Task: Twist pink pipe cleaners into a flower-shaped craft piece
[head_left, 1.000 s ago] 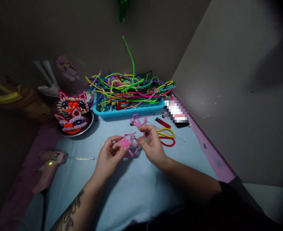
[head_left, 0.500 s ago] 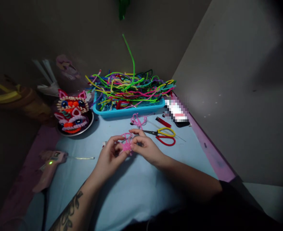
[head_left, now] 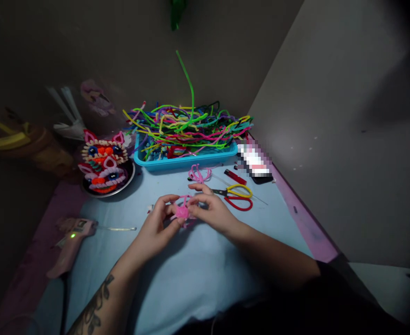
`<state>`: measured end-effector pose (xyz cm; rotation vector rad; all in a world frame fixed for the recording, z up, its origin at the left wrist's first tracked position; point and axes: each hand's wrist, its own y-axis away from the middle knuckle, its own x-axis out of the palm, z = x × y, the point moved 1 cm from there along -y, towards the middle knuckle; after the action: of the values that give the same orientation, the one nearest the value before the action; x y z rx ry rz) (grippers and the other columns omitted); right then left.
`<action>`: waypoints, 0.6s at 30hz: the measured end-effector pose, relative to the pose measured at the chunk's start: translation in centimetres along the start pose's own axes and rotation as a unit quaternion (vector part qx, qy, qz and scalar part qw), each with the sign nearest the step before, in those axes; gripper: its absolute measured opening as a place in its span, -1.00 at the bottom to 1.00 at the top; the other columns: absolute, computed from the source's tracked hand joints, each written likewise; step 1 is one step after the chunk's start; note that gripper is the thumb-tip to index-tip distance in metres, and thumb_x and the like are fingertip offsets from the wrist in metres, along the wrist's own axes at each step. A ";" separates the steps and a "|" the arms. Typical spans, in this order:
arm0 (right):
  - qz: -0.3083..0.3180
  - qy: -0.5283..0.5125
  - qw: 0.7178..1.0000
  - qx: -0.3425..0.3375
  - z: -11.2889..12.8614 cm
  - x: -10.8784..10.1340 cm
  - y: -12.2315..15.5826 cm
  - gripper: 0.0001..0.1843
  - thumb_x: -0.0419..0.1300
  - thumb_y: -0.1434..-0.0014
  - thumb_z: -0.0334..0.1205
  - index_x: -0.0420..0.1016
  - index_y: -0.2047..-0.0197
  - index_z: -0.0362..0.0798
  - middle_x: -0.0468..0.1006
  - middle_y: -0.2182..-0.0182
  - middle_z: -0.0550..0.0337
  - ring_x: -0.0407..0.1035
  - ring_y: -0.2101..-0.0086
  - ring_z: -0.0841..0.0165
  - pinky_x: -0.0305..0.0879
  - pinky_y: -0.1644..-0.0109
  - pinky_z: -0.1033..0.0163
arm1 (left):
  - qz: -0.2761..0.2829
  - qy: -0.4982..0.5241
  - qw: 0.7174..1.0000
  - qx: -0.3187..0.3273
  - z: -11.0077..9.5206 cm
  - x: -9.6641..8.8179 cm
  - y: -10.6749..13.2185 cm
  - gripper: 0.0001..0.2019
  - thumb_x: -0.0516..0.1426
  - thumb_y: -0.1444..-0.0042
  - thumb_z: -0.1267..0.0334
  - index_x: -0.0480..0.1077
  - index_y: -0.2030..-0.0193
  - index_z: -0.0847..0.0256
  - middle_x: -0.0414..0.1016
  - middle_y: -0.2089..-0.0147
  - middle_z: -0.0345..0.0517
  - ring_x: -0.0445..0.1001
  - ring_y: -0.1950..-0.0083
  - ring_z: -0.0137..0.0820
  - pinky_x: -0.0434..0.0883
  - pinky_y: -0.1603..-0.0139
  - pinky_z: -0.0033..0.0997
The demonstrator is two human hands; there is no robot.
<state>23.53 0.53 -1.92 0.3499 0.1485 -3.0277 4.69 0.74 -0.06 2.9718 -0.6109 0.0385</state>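
Between my two hands is a small pink pipe-cleaner piece [head_left: 182,212], with a dense round middle and loose strands sticking out around it. My left hand [head_left: 162,224] pinches it from the left, thumb below and fingers behind. From the right, the thumb and index finger of my right hand [head_left: 212,210] close on its edge, while another finger stretches out above. Just beyond my hands lies a loose bundle of pink pipe cleaners [head_left: 200,174]. Scissors [head_left: 239,197] with one yellow and one red handle rest by my right hand, their blade tips hidden behind it.
A blue tray [head_left: 187,163] overflows with colourful pipe cleaners [head_left: 191,123]. On the left stand a bowl [head_left: 130,179] with fuzzy animal heads [head_left: 105,160] and a pink glue gun [head_left: 73,246], its green light lit. To the right are a red lighter [head_left: 235,177] and a phone [head_left: 255,163].
The pink piece has turned slightly, so its round middle faces up more and its strands sit differently. My hands keep their hold with small finger shifts.
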 end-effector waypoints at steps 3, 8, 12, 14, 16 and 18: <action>0.022 -0.049 0.998 0.040 -0.3 0.4 -0.1 -0.82 0.36 -0.07 -0.10 0.57 0.40 -0.04 0.37 -0.17 0.00 0.28 -0.20 0.15 0.18 -0.28 -0.01 | -0.010 -0.043 0.999 0.023 0.0 -0.2 -0.1 -0.55 0.33 0.01 0.26 0.36 -0.04 0.11 0.57 0.24 -0.09 0.55 0.18 -0.28 0.43 0.09 -0.29; -0.061 -0.162 0.981 0.092 -0.5 0.9 -0.2 -0.72 0.38 0.00 0.00 0.53 0.47 -0.04 0.38 -0.13 0.01 0.24 -0.20 0.13 0.12 -0.28 -0.01 | -0.191 -0.138 0.968 0.085 0.0 -0.8 -0.1 -0.66 0.26 -0.05 0.19 0.39 0.03 0.17 0.54 0.26 -0.13 0.53 0.20 -0.32 0.42 0.09 -0.31; -0.086 -0.208 0.969 0.098 -0.5 1.3 -0.2 -0.72 0.40 0.03 0.01 0.52 0.47 -0.02 0.34 -0.13 0.01 0.19 -0.23 0.12 0.11 -0.28 0.02 | -0.186 -0.187 0.963 0.058 0.3 -0.1 0.2 -0.65 0.20 -0.12 0.12 0.41 -0.01 0.21 0.56 0.36 -0.15 0.53 0.32 -0.35 0.42 0.23 -0.36; -0.081 -0.206 0.971 0.092 -0.6 1.6 0.0 -0.72 0.39 0.01 0.02 0.53 0.45 0.00 0.33 -0.14 0.03 0.18 -0.24 0.13 0.10 -0.30 0.03 | -0.169 -0.168 0.970 0.055 0.5 0.5 0.3 -0.56 0.23 -0.09 0.12 0.39 -0.10 0.20 0.62 0.25 -0.07 0.58 0.23 -0.30 0.45 0.16 -0.32; -0.070 -0.187 0.976 0.085 -0.7 1.8 0.2 -0.74 0.38 -0.03 0.02 0.53 0.43 0.01 0.32 -0.14 0.05 0.20 -0.23 0.15 0.11 -0.31 0.05 | -0.149 -0.107 0.982 0.045 0.7 1.1 0.3 -0.48 0.27 -0.05 0.12 0.36 -0.15 0.17 0.64 0.20 -0.04 0.59 0.17 -0.27 0.46 0.13 -0.30; -0.057 -0.165 0.981 0.080 -1.0 2.1 0.4 -0.74 0.36 -0.06 0.02 0.54 0.41 0.01 0.32 -0.13 0.06 0.23 -0.21 0.17 0.14 -0.30 0.07 | -0.140 -0.043 0.989 0.030 0.9 1.5 0.3 -0.48 0.31 -0.02 0.12 0.38 -0.13 0.15 0.64 0.22 -0.05 0.59 0.19 -0.27 0.47 0.16 -0.31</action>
<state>21.75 0.06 -3.40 -0.1611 -0.1030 -3.1637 5.98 -0.23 -0.88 3.1003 -0.1977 -0.0958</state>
